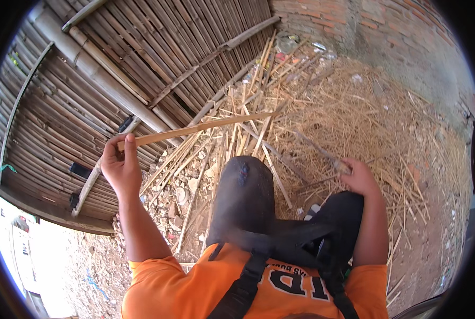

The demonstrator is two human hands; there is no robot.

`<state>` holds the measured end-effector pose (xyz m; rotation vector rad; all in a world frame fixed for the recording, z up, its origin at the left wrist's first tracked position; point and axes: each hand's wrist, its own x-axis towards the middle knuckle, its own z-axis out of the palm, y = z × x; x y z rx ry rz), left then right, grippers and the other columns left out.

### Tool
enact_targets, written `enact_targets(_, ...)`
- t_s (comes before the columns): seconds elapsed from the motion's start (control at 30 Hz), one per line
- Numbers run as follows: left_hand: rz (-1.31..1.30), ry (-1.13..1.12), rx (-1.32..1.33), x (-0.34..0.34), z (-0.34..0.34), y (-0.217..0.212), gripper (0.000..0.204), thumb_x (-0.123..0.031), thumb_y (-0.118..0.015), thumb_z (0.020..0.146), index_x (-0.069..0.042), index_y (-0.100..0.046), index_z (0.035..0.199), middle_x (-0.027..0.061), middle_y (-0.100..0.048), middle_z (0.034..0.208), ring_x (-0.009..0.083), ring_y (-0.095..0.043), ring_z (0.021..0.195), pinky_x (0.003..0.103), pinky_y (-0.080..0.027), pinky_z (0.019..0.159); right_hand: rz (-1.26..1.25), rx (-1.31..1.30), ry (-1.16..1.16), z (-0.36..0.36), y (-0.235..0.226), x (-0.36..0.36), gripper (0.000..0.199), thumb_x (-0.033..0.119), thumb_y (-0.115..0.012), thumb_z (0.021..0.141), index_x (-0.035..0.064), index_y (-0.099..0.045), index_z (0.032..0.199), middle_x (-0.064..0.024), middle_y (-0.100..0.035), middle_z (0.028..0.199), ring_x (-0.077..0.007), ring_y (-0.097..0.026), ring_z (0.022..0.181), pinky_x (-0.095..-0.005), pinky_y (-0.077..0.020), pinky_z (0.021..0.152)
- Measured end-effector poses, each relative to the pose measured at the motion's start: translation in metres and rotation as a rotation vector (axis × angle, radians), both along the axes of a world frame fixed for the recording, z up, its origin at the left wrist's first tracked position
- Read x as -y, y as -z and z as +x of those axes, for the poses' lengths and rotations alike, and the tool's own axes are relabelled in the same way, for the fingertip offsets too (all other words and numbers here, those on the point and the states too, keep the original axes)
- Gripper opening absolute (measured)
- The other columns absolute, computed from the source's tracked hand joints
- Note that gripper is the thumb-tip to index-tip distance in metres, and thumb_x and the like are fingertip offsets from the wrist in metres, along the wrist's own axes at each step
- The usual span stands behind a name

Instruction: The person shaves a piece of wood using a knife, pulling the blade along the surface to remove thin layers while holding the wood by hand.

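My left hand (121, 162) is closed around the near end of a long, flat bamboo strip (205, 125), thumb on top. The strip slants slightly upward to the right, and its far end reaches over the straw. My right hand (360, 178), beside my right knee, grips a long-bladed knife (318, 148) with a light wooden handle. Its narrow, greyish blade points up and left, apart from the strip and partly blurred. Split bamboo pieces (248, 133) lie loosely in front of my knees.
A bamboo-slat wall (157, 58) rises on the left, braced by thick poles. Ahead and right stands a brick wall (397, 37). Dry straw and shavings (349, 101) cover the ground between them, with stones (181, 196) near my left knee.
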<state>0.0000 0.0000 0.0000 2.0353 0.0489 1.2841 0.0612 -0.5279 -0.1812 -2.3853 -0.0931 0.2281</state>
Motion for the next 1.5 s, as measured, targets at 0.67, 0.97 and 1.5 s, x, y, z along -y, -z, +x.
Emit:
enact_targets(0.67,-0.832,1.022,0.16,0.144,0.153,-0.013,0.045,-0.048,-0.035,0.103,-0.012,-0.039,0.077,0.0009,-0.032,0.061,0.0128,-0.029,0.053,0.029,-0.026,0.049,0.524,-0.013,-0.031,0.026,-0.064,-0.131,0.036,0.018,-0.067,0.088,0.0024,-0.056,0.119,-0.0034,-0.056,0.082,-0.0117,-0.054,0.058,-0.0292,-0.0456,0.047)
enact_targets(0.97,-0.742,1.082,0.08,0.16,0.166,-0.048,0.038,-0.038,-0.038,0.103,-0.012,-0.037,0.077,0.001,-0.03,0.062,0.0138,-0.029,0.055,0.03,-0.028,0.052,0.361,0.165,-0.02,0.041,-0.014,-0.136,0.046,0.02,-0.067,0.086,0.0012,-0.053,0.125,-0.0096,-0.06,0.088,-0.0208,-0.061,0.08,-0.0382,-0.0492,0.071)
enact_targets(1.5,-0.693,0.862,0.325,0.236,0.186,-0.044,0.05,-0.046,-0.036,0.105,-0.011,-0.035,0.069,-0.0003,-0.031,0.059,0.0102,-0.027,0.049,0.026,-0.025,0.043,0.441,0.413,0.006,0.035,-0.01,-0.156,0.039,0.017,-0.066,0.082,0.0012,-0.053,0.115,-0.0159,-0.064,0.079,-0.0269,-0.063,0.068,-0.0406,-0.0497,0.063)
